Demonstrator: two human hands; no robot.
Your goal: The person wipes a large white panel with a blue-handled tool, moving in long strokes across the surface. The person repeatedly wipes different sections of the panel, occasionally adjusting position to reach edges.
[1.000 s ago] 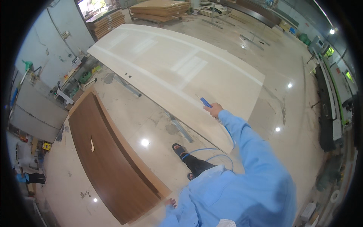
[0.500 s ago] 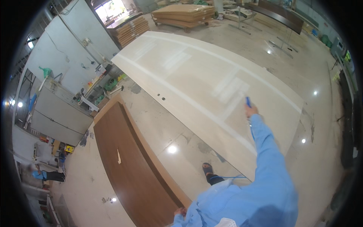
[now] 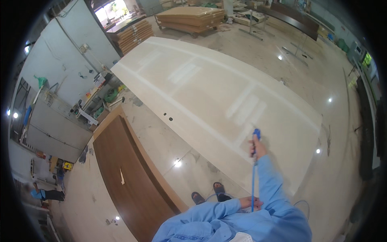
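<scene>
My right hand [image 3: 258,148] is closed around a blue air gun [image 3: 256,132], held over the near part of a large pale door panel [image 3: 209,94]. From the gun's handle a blue hose [image 3: 253,177] runs down toward my body. Close to my waist, my left hand [image 3: 250,202] has its fingers stretched out to the right, and the hose crosses in front of them. White powdery bands and patches mark the panel, and two small dark holes [image 3: 167,117] show near its left edge.
Left of me lies a brown door panel [image 3: 133,177] with a torn light spot. Stacked panels [image 3: 191,18] stand at the back. A person [image 3: 46,194] is at the far left. Tools and clutter [image 3: 96,97] line the left wall. My sandalled feet [image 3: 207,192] are between the panels.
My right hand has drawn the air gun back toward me, and its hose has come into sight. My left hand has left the brown panel's edge and moved right, in front of my waist.
</scene>
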